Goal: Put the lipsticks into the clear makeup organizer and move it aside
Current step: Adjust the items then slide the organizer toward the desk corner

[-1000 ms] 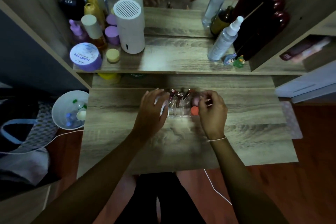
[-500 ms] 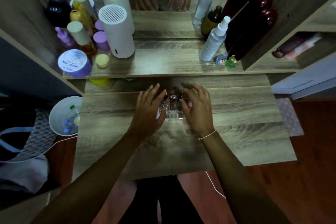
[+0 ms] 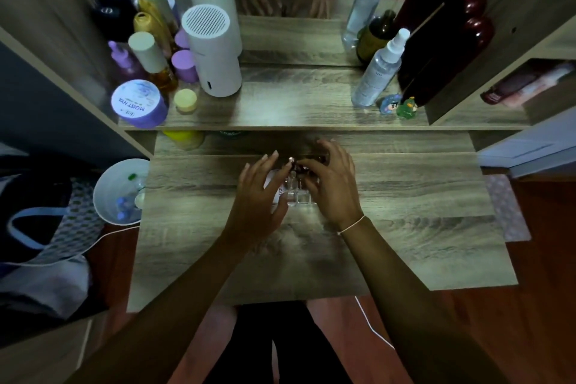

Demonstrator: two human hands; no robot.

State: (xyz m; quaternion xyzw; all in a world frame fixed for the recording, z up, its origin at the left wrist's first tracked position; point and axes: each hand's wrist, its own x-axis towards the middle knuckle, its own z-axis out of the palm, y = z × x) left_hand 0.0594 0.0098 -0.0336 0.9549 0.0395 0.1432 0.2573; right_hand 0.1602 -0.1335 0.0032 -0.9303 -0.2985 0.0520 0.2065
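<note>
Head view: the clear organizer [image 3: 296,193] sits on the counter [image 3: 405,212] near the middle of its far edge, just in front of the raised shelf [image 3: 296,103]. Both hands close around it. The left hand [image 3: 260,196] cups its left side, fingers spread and curled over the top corner; it looks like a grip on the organizer wall, though the palm hides the contact. The right hand [image 3: 332,184] wraps the right side and reaches over the back, fingertips meeting above the lipsticks [image 3: 297,165], whose dark caps and one shiny tip stand up out of the rear compartments. Whether the right fingers pinch a lipstick or only press on the organizer cannot be told. The near compartments look empty and transparent.

No loose lipstick shows on the counter, so the filling step seems finished or nearly so, and the step in hand is taking hold of the organizer to move it aside. The next move calls for a firm two-sided hold and a level slide or lift, so the upright lipsticks do not tip out. The counter's right half lies bare; the shelf above is crowded with bottles [image 3: 378,68] and a purple jar [image 3: 138,103] at its left corner.
</note>
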